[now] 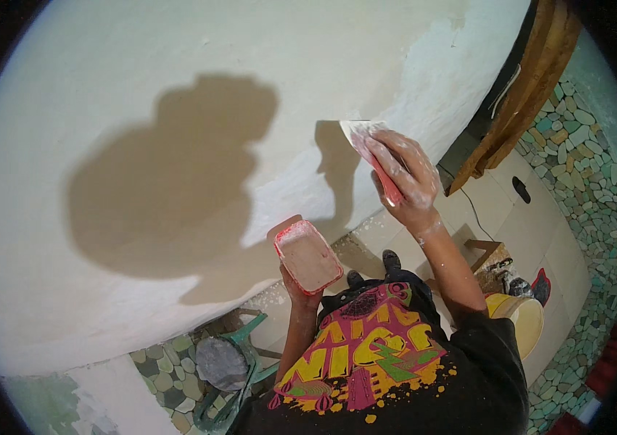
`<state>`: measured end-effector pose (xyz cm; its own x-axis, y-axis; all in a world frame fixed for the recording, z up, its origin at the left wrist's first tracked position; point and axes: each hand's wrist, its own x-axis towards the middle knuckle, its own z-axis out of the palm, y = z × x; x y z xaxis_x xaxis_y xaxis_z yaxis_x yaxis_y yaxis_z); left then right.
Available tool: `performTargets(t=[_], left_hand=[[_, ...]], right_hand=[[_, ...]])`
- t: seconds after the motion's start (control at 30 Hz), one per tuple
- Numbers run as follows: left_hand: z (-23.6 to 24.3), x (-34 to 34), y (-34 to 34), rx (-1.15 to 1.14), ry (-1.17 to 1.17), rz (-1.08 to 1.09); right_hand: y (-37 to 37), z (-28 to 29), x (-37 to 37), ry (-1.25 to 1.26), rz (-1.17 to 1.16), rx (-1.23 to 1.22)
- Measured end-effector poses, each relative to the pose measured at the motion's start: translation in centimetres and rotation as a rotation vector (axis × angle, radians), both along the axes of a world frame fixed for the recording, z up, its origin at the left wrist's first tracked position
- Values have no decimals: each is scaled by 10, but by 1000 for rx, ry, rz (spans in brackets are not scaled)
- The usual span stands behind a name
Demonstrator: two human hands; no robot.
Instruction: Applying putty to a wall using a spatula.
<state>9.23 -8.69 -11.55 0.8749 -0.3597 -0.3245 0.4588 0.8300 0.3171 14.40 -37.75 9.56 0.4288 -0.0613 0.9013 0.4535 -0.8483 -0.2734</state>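
Observation:
My right hand, spotted with white, is closed around a putty knife with a red handle. Its pale, smeared blade points up and left, at or close to the white wall; whether it touches I cannot tell. Lower down, my left hand grips a red rectangular plastic tub from below, its fingers mostly hidden. Smooth whitish putty fills much of the tub, and more is smeared along its rim. Shadows of my head, the knife and the tub fall on the wall.
A green plastic chair with a grey round thing stands at lower left. To the right are a yellowish bucket, a small wooden stool and a black sandal. Wooden boards lean at upper right. White spatters dot the tiles.

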Motion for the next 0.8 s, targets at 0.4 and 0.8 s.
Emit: performTargets(t=[0.4, 0.8], left_hand=[[5, -11, -5, -7, 14, 10], [14, -8, -14, -30, -23, 40]], right_hand=[[-13, -38, 44, -19, -85, -344], [-17, -91, 17, 136, 74, 215]])
